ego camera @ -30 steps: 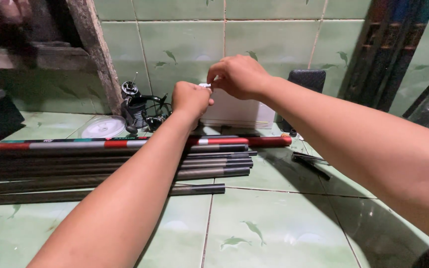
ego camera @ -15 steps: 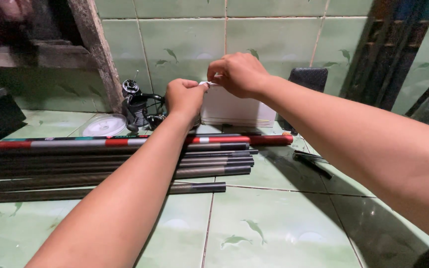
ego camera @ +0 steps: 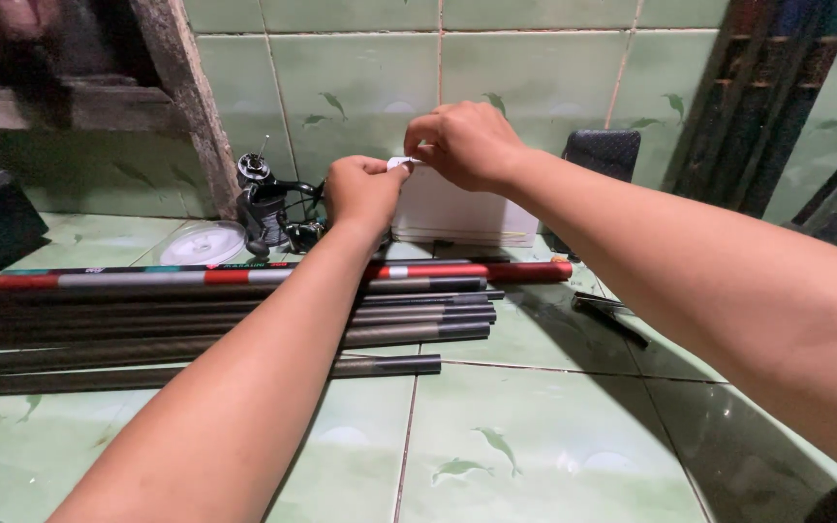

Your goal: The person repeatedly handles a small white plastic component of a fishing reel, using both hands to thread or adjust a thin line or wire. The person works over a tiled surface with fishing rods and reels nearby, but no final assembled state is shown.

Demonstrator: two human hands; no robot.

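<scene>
So both hands are up at the far side of the green tiled floor (ego camera: 535,455), meeting right over the top of a white box (ego camera: 462,208) that stands against the tiled wall (ego camera: 360,68). The left hand (ego camera: 365,189) and the right hand (ego camera: 467,145) are each pinching a small white piece (ego camera: 399,163) between fingertips, one from each side, so it sits between the two hands just above the box's top left corner. Can't tell what the little piece actually is, too small and mostly covered by fingers.

Left of the box there's a black fishing reel (ego camera: 263,203) and a clear round spool (ego camera: 203,244) lying flat just near it. Nearer in, a bundle of dark rod sections (ego camera: 418,320) lies across the floor left to right, with a red and silver rod (ego camera: 496,272) along the far edge of the bundle. A dark flat thing (ego camera: 603,153) leans on the wall just right of the box, and more rods (ego camera: 767,107) stand upright at the far right.
</scene>
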